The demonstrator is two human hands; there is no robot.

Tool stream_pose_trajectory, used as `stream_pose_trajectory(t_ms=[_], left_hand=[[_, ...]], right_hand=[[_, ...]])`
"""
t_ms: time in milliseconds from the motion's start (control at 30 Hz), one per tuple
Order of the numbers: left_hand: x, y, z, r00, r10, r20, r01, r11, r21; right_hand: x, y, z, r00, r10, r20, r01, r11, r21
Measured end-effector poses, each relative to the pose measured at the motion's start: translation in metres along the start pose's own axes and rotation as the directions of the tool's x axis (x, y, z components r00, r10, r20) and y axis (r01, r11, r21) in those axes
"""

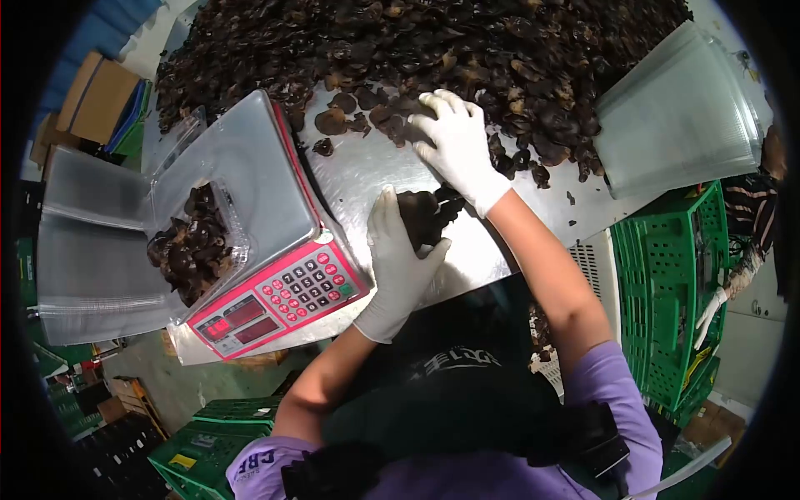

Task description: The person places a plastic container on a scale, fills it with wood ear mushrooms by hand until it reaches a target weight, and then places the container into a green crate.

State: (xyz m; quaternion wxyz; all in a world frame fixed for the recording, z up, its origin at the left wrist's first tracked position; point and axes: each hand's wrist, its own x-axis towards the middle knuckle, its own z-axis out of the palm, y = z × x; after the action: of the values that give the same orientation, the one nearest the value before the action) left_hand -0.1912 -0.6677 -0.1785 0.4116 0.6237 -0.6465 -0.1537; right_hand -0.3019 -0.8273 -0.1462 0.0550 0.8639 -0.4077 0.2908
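My left hand (398,260), in a white glove, is closed on a clump of dark wood ear mushrooms (419,215) just above the metal table. My right hand (460,147), also gloved, reaches over the near edge of the big wood ear heap (400,50). Its fingers are apart, with loose mushrooms close to the fingertips, and it grips nothing that I can see. To the left of my left hand stands a red-framed digital scale (279,296). A clear plastic tray (237,223) filled with wood ears sits tilted at the scale's left side.
Clear plastic trays (679,117) are stacked at the right edge of the metal table (346,167), and more stacks (96,258) stand left of the scale. Green crates (667,292) are at the right, others (217,446) at lower left. Another person's gloved hand (710,317) hangs beside the right-hand crates.
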Motion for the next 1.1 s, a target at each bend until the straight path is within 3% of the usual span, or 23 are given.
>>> stream_pose_trajectory(t_ms=[133, 167, 267, 333, 367, 400, 467, 533, 600, 700, 733, 800, 867, 900, 967, 1000, 1033, 1067, 1100], left_hand=[[-0.002, -0.003, 0.001, 0.998, -0.038, -0.052, 0.035, 0.998, -0.059], [-0.003, -0.002, 0.001, 0.997, -0.045, -0.055, 0.041, 0.997, -0.062], [-0.001, -0.002, 0.002, 0.996, -0.079, -0.029, 0.077, 0.996, -0.049], [0.001, -0.001, 0.0, 0.997, -0.074, 0.019, 0.075, 0.989, -0.129], [0.001, 0.001, -0.002, 1.0, -0.019, 0.01, 0.019, 0.998, -0.051], [-0.001, 0.0, -0.002, 1.0, -0.021, 0.013, 0.022, 0.999, -0.048], [-0.001, -0.002, -0.003, 0.999, 0.039, -0.018, -0.039, 0.999, -0.002], [0.016, 0.013, -0.014, 0.999, 0.039, -0.033, -0.04, 0.999, -0.014], [0.045, 0.021, -0.023, 0.978, 0.208, -0.027, -0.193, 0.942, 0.275], [0.093, 0.015, -0.017, 0.996, 0.083, 0.038, -0.085, 0.688, 0.72], [0.118, 0.02, -0.011, 0.986, -0.141, 0.088, 0.017, 0.613, 0.79], [0.144, 0.012, -0.001, 0.98, -0.185, 0.074, 0.053, 0.601, 0.798], [0.161, 0.001, 0.006, 0.934, -0.322, 0.158, 0.086, 0.63, 0.772], [0.155, -0.01, 0.01, 0.992, -0.117, 0.045, 0.045, 0.666, 0.745], [0.15, -0.009, 0.001, 0.998, -0.05, 0.028, 0.013, 0.674, 0.739], [0.144, 0.0, -0.007, 1.0, -0.012, 0.017, -0.004, 0.675, 0.738], [0.137, 0.008, -0.011, 0.996, 0.072, -0.05, -0.017, 0.721, 0.693], [0.125, 0.025, -0.019, 0.99, 0.13, -0.051, -0.075, 0.803, 0.591], [0.111, 0.035, -0.013, 0.954, 0.275, -0.118, -0.228, 0.924, 0.307]], right_hand=[[-0.002, -0.008, -0.01, 0.975, 0.036, -0.221, -0.013, 0.994, 0.105], [-0.01, -0.012, -0.022, 0.976, 0.044, -0.211, -0.021, 0.993, 0.113], [-0.049, -0.022, -0.052, 0.996, -0.025, 0.084, 0.006, 0.976, 0.216], [-0.053, -0.024, -0.06, 0.986, -0.083, 0.142, 0.037, 0.952, 0.303], [-0.055, -0.023, -0.073, 0.984, 0.071, 0.162, -0.12, 0.939, 0.323], [-0.046, -0.009, -0.074, 0.975, 0.104, 0.195, -0.191, 0.84, 0.508], [-0.036, 0.004, -0.06, 0.962, 0.263, 0.069, -0.271, 0.919, 0.288], [-0.03, 0.015, -0.04, 0.974, 0.212, 0.082, -0.214, 0.977, 0.015], [-0.035, 0.024, -0.026, 0.955, 0.194, 0.225, -0.204, 0.979, 0.023], [-0.04, 0.02, -0.031, 0.985, 0.164, 0.046, -0.167, 0.984, 0.067], [-0.041, 0.018, -0.04, 0.982, 0.189, 0.017, -0.19, 0.976, 0.107], [-0.044, 0.021, -0.057, 0.972, 0.236, 0.009, -0.233, 0.956, 0.177], [-0.048, 0.032, -0.066, 0.949, 0.311, -0.059, -0.269, 0.89, 0.368], [-0.051, 0.036, -0.073, 0.924, 0.377, -0.056, -0.315, 0.838, 0.446], [-0.059, 0.044, -0.087, 0.872, 0.484, -0.075, -0.355, 0.729, 0.585], [-0.064, 0.042, -0.099, 0.78, 0.621, 0.078, -0.481, 0.515, 0.71], [-0.069, 0.042, -0.108, 0.739, 0.663, 0.122, -0.5, 0.417, 0.759], [-0.074, 0.044, -0.114, 0.698, 0.697, 0.167, -0.508, 0.318, 0.8], [-0.081, 0.048, -0.118, 0.676, 0.711, 0.193, -0.513, 0.266, 0.816]])
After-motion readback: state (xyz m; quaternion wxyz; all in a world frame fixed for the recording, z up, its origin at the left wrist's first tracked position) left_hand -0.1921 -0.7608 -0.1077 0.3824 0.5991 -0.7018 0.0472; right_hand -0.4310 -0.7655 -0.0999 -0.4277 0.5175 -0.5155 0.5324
